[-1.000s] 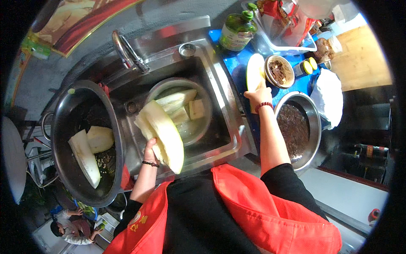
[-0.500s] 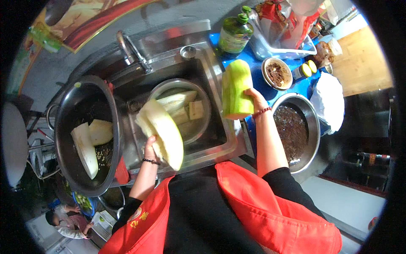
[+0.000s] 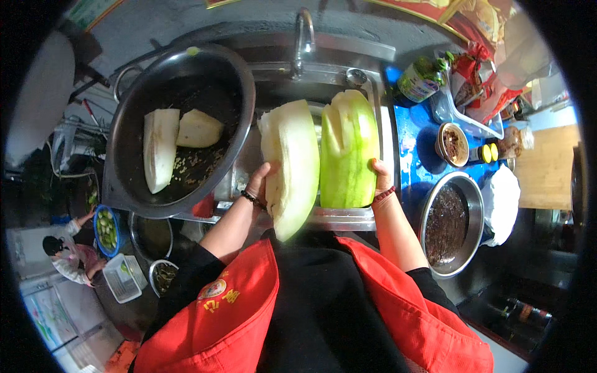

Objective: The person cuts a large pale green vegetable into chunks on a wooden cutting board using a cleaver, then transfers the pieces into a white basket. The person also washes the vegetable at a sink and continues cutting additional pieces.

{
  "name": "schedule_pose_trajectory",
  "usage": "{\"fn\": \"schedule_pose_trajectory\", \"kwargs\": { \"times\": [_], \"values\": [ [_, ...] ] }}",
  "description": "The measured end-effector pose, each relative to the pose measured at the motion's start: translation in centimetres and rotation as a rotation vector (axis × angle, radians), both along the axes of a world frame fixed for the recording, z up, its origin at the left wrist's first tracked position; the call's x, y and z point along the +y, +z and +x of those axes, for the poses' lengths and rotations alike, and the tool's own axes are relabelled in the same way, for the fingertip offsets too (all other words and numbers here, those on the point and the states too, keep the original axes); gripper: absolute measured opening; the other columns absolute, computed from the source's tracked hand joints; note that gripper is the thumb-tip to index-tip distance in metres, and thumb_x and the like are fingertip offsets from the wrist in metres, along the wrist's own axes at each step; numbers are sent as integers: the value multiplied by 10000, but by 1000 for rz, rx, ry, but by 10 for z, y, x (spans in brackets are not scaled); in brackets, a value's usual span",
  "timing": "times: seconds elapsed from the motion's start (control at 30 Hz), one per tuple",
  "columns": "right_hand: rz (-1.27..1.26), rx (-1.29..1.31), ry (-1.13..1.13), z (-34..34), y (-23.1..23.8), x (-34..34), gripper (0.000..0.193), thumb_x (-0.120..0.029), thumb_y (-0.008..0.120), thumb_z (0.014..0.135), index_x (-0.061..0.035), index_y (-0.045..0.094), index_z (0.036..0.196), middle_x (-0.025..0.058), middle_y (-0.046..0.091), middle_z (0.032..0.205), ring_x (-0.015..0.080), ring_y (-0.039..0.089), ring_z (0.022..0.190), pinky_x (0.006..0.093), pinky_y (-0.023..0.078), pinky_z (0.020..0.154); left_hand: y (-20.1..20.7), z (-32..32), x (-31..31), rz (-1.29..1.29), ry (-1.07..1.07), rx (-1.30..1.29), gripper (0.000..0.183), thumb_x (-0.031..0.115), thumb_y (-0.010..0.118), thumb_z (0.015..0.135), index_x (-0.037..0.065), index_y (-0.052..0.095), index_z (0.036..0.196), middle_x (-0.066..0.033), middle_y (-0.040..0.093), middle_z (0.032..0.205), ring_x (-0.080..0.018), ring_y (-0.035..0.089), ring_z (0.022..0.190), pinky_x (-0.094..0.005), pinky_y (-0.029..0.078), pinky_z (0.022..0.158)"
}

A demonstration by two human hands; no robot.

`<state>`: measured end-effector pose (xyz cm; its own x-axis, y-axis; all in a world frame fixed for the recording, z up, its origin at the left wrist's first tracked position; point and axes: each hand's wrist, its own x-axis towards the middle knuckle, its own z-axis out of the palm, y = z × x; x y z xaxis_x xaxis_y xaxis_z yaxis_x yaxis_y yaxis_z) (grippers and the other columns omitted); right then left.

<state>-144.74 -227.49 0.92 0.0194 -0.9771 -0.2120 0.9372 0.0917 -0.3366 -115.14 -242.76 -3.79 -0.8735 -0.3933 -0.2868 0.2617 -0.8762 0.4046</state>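
My left hand (image 3: pixel 258 184) grips a long pale piece of winter melon (image 3: pixel 291 158) by its left side, the fingers partly hidden behind it. Right beside it, my right hand (image 3: pixel 383 179) holds a light green piece of winter melon (image 3: pixel 349 161), notched at its far end, by its right edge. Both pieces stand lengthwise over the steel sink (image 3: pixel 336 217) and cover most of it. To the left, a big dark basin (image 3: pixel 242 112) rests at a tilt, with two pale melon pieces (image 3: pixel 160 149) and scattered seeds inside.
A faucet (image 3: pixel 303 37) rises behind the sink. On the blue surface (image 3: pixel 407 137) at right are a green bottle (image 3: pixel 420 81), a small bowl (image 3: pixel 452 144) and a steel basin of dark contents (image 3: pixel 444 224). A co-worker (image 3: pixel 74 258) is at far left near a white crate (image 3: pixel 121 280).
My view has swung left. The green piece in my right hand has come from beside the blue surface to over the sink, next to the pale piece, which my left hand now holds more upright.
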Motion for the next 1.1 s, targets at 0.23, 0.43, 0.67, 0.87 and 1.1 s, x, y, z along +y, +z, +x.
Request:
{"fn": "schedule_pose_trajectory", "kwargs": {
  "times": [0.23,0.43,0.67,0.87,1.1],
  "values": [
    [-96,-132,84,27,4,-11,680,-200,760,752,-2,499,1348,200,603,1273,354,620,1115,498,490,987,23,30,15,-98,35,-4,789,509,748,771,45,498,1359,-136,620,1263,-276,621,1117,-430,518,950],
    [-202,-58,262,14,6,-29,734,-188,769,683,-10,519,1349,194,593,1303,366,587,1167,507,424,1058,27,53,44,-196,142,66,765,469,691,834,17,448,1402,-146,569,1344,-288,570,1201,-425,453,1027],
    [-163,-214,335,9,-29,-30,729,-214,781,707,-34,508,1358,158,609,1287,351,594,1155,514,452,1031,34,80,111,-202,338,-2,691,287,687,833,-10,424,1398,-164,565,1320,-287,580,1175,-423,480,1003],
    [-1,124,300,31,-24,-37,800,-362,762,739,-47,448,1404,159,566,1334,380,563,1181,538,426,1051,60,99,162,-413,740,-116,761,177,707,786,14,365,1445,-129,555,1326,-220,565,1174,-373,473,987],
    [0,427,393,52,-13,-22,576,-343,631,893,-46,473,1361,147,585,1294,327,596,1137,475,481,985,68,172,253,-358,1104,-237,735,139,683,786,18,369,1439,-137,568,1313,-233,607,1117,-370,497,953]
  ]
}}
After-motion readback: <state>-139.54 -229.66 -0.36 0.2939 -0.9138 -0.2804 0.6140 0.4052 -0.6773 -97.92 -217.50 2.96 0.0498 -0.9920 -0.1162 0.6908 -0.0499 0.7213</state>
